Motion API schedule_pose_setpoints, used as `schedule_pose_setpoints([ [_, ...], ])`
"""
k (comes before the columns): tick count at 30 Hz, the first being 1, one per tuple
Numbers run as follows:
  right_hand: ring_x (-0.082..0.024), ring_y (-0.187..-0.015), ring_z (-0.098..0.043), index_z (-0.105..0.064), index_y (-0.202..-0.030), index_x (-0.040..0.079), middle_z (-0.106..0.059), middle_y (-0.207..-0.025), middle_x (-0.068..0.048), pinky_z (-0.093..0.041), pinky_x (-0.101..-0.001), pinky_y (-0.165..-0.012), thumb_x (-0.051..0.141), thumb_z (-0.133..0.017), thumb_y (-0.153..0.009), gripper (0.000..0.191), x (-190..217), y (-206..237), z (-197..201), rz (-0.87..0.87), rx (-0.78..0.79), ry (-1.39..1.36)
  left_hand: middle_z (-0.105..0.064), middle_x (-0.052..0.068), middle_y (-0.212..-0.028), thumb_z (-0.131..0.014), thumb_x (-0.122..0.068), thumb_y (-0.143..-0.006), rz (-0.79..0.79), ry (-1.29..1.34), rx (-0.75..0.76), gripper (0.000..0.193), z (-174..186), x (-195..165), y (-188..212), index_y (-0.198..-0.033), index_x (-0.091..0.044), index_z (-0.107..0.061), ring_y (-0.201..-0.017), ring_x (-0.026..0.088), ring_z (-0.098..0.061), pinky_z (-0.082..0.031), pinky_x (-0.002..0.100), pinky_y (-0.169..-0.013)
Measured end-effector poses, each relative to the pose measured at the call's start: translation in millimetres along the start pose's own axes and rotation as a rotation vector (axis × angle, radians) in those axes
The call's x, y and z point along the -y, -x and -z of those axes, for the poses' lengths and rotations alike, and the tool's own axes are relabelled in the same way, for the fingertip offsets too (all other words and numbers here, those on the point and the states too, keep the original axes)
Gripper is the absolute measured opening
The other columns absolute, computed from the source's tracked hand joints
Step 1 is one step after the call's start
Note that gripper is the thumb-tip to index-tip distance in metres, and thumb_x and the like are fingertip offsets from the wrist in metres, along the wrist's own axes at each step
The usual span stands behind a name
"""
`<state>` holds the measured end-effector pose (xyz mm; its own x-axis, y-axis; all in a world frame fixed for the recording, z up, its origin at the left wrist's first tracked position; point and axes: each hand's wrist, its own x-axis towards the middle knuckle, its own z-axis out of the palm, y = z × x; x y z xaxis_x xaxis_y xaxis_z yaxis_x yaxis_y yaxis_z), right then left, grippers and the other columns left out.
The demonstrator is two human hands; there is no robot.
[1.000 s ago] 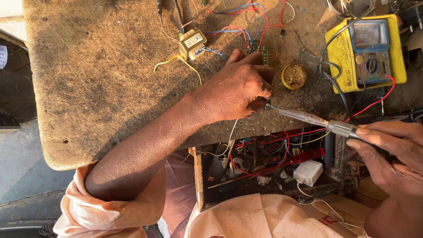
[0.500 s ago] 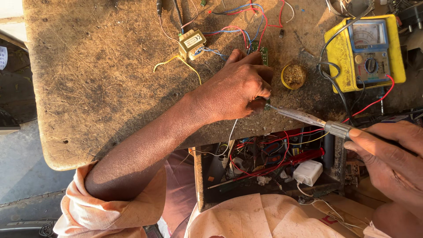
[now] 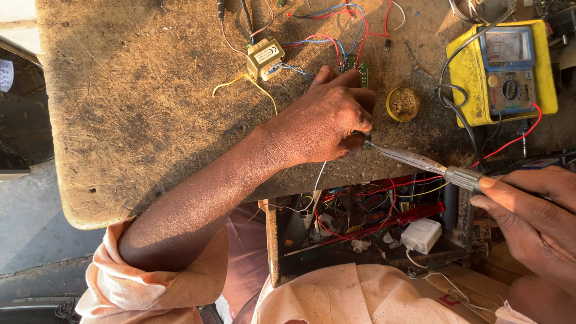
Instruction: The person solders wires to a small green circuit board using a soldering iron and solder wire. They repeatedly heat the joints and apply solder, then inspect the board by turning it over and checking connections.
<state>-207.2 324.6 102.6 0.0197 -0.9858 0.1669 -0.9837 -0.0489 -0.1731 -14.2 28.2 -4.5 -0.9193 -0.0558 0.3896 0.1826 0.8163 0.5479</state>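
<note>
Right hand (image 3: 531, 219) slid lower and nearer along the soldering iron (image 3: 420, 162), its grip now by the metal collar, iron tip barely shifted beside the left hand (image 3: 327, 120)

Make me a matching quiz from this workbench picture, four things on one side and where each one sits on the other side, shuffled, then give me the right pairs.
Things
1. soldering iron
2. yellow multimeter
3. small transformer
4. round yellow tin

Places
A. on the bench between the left hand and the multimeter
B. at the bench's far right, with red and black leads
C. held in the right hand, tip at the left hand's fingers
D. near the bench's top middle, trailing a yellow wire

Pairs: 1-C, 2-B, 3-D, 4-A
</note>
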Motion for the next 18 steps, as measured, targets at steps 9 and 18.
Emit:
schedule_pose_setpoints([
  [9, -0.016, -0.075, -0.067, -0.070, -0.118, 0.007, -0.072, -0.102, -0.014, -0.053, -0.0274, -0.065, 0.006, -0.085, -0.086, 0.035, -6, 8, -12, -0.077, -0.071, -0.043, -0.068, -0.002, -0.105, -0.090, -0.023, -0.075, -0.013, 0.025, -0.026, 0.022, 3, -1, 1, -0.094, -0.015, -0.082, -0.117, 0.024, -0.051, -0.036, 0.054, -0.104],
  [18, -0.020, -0.082, -0.066, -0.066, -0.117, 0.002, -0.069, -0.105, -0.015, -0.054, -0.0288, -0.069, 0.007, -0.079, -0.096, 0.025, -40, 60, -35, -0.183, -0.224, 0.064, -0.067, -0.002, -0.102, -0.090, -0.021, -0.074, -0.009, 0.036, -0.017, 0.023, 8, -4, 2, -0.094, -0.014, -0.081, -0.115, 0.023, -0.052, -0.037, 0.053, -0.101],
])
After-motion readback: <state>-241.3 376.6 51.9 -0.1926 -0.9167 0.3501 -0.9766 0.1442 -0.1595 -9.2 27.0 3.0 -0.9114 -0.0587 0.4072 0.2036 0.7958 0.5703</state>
